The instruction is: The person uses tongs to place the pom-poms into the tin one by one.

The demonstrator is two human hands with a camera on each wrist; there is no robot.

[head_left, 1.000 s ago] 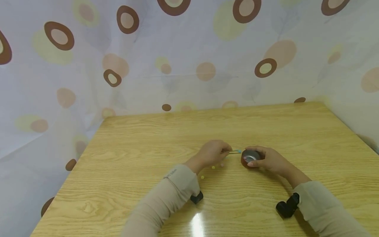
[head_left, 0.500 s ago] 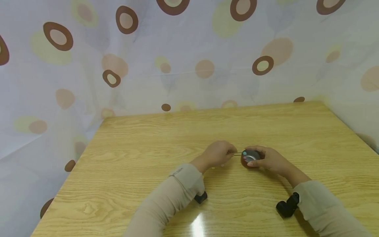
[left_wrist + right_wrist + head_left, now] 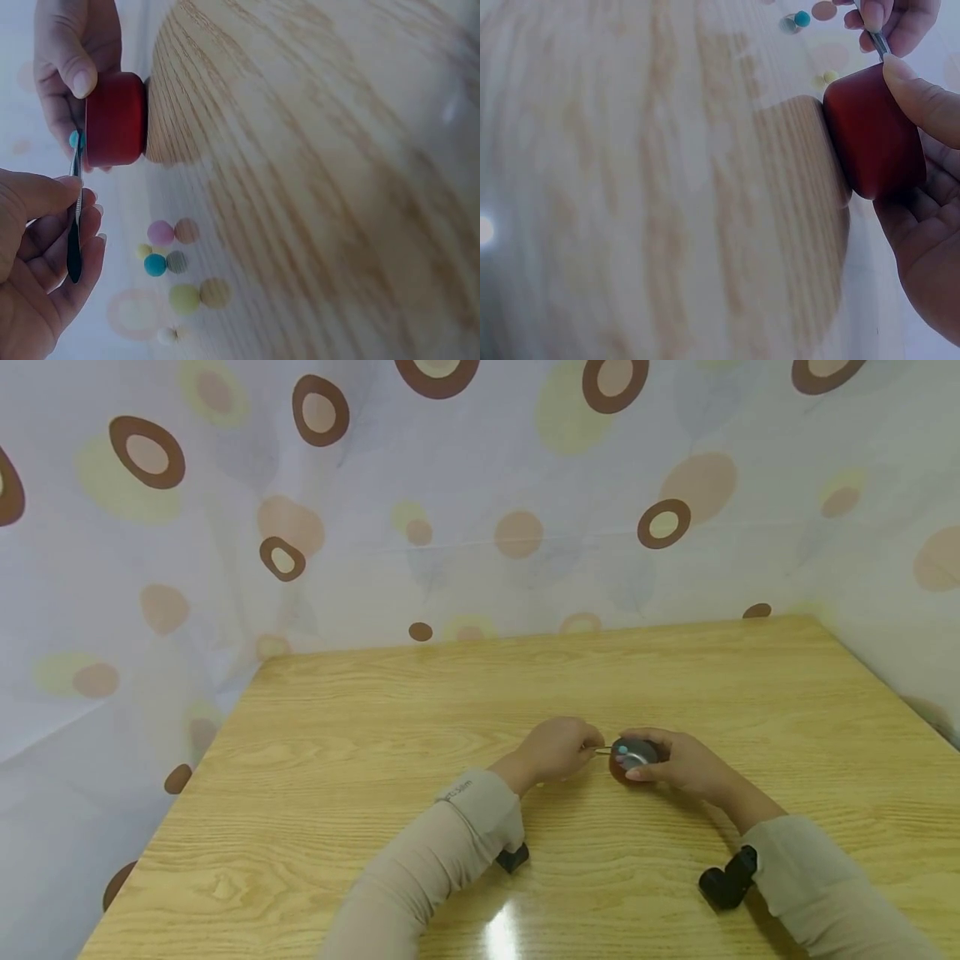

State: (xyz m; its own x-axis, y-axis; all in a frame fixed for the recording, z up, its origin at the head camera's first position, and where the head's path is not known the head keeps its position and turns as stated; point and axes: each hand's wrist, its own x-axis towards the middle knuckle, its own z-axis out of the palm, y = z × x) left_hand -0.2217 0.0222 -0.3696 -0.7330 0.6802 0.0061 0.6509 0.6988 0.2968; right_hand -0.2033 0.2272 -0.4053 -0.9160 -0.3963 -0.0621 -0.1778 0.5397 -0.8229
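Note:
My left hand [image 3: 553, 748] pinches a pair of metal tweezers [image 3: 74, 232] between thumb and fingers. A small light-blue ball [image 3: 74, 139] sits at the tweezers' tips, at the mouth of a small red cup [image 3: 120, 120]. The cup's inside looks like bare metal in the head view, where a pinkish ball [image 3: 620, 760] shows inside near the blue one. My right hand [image 3: 686, 768] grips the cup from the right, thumb and fingers round its sides. The cup stands upright on the table; its inside is hidden in both wrist views.
In the left wrist view, several loose balls lie on the glossy wooden table [image 3: 375, 718] near my left hand: a pink ball [image 3: 160, 232], a teal ball [image 3: 155, 265], a yellow ball [image 3: 184, 298] and a white ball [image 3: 167, 335]. A patterned cloth [image 3: 480, 585] hangs behind.
My left hand has moved right, bringing the tweezers and blue ball from beside the cup to over its opening. The right hand and the cup have stayed almost still.

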